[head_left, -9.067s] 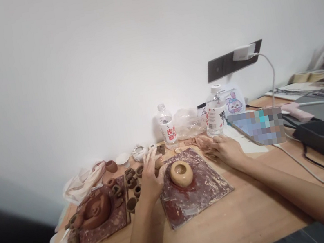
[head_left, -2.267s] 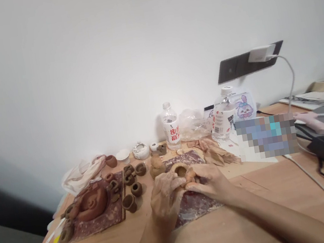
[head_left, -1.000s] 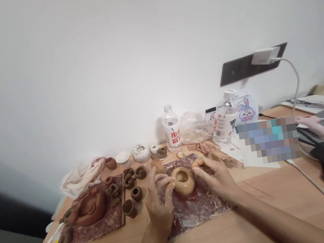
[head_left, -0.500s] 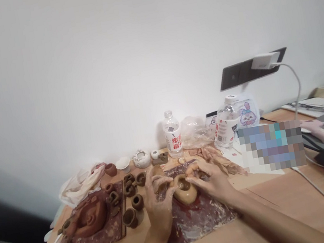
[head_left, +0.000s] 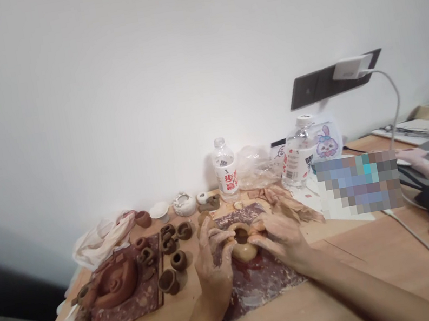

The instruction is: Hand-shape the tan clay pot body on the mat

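Note:
A hollow tan clay pot (head_left: pixel 243 253) with a thick rounded rim sits on a clay-smeared board (head_left: pixel 261 292), and both hands are around it. My left hand (head_left: pixel 213 259) grips its near left side, fingers reaching over the rim. My right hand (head_left: pixel 281 241) presses on its right side, with a lump of soft clay (head_left: pixel 257 231) at the fingertips. My fingers hide much of the rim and the pot's inside.
To the left, a second board (head_left: pixel 149 264) bears a brown spiral clay piece (head_left: pixel 115 284). Small clay cups (head_left: pixel 178 260) and rings stand nearby. Behind are plastic water bottles (head_left: pixel 224 167) and clay scraps (head_left: pixel 288 208). A pink glue gun (head_left: pixel 418 162) lies right.
Both hands stay around the pot, with fingers shifted slightly on its rim. Nine seconds earlier my right hand lay away by the clay scraps. The view has moved slightly.

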Motion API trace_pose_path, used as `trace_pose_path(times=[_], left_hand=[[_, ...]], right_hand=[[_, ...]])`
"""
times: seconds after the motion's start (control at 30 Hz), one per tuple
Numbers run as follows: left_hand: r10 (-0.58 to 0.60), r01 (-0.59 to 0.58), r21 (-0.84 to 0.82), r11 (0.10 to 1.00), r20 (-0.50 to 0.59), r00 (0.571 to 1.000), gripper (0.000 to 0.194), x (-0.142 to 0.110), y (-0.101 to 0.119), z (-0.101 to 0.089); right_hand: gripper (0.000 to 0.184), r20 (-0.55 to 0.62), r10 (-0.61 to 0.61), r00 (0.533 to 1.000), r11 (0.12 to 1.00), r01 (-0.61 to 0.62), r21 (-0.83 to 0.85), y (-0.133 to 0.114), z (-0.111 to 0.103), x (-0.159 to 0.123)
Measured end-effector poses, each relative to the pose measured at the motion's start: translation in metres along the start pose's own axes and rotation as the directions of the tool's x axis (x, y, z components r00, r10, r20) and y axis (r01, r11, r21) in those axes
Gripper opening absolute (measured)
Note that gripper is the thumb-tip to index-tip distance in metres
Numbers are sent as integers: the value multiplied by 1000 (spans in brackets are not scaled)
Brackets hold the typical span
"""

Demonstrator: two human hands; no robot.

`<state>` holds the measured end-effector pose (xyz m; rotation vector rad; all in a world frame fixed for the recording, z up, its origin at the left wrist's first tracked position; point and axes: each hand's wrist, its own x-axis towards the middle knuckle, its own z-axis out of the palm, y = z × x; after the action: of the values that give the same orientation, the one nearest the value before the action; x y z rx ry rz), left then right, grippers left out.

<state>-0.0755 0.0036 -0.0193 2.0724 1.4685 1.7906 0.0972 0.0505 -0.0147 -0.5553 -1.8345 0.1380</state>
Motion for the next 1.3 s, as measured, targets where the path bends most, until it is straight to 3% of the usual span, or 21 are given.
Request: trace_pose_path(times=[0.07,0.2,0.43,0.53,0.6,0.7,0.83,0.93,1.03,1.3], left_hand=[[90,-92,32,995,52,995,24,-2,1,0],[186,-192,62,979,92,978,22,-6,2,0],[78,-78,102,992,7,997,19,-6,5,1],[103,-103,59,993,5,995,15,-2,10,1],[115,-116,41,992,19,993,14,0,13,1],[116,-117,36,993,26,993,17,1,17,0],[83,-83,-16,996,17,996,19,0,20,-1],[23,-21,-55,998,32,999,20,0,22,-1],[-8,13,-116,993,43,999,21,1,25,-2],[-67,72,-159,985,36,997,21,-3,18,0]], right_hand=[[14,3,-16,1000,1000,16,5,-1,-1,0],[17,34,24,999,999,-25,40,-4,-1,-4],[19,49,105,993,990,-109,91,-4,2,-11],[11,73,153,986,979,-161,123,-6,0,-10],[17,104,247,963,953,-261,154,-9,-2,-8],[42,251,424,870,814,-488,315,-12,-5,-3],[50,531,525,665,337,-736,587,-13,-3,0],[43,624,521,582,70,-758,649,-13,-1,1],[38,654,504,564,-16,-752,660,-13,-1,0],[42,658,518,547,-45,-751,659,-13,1,1]])
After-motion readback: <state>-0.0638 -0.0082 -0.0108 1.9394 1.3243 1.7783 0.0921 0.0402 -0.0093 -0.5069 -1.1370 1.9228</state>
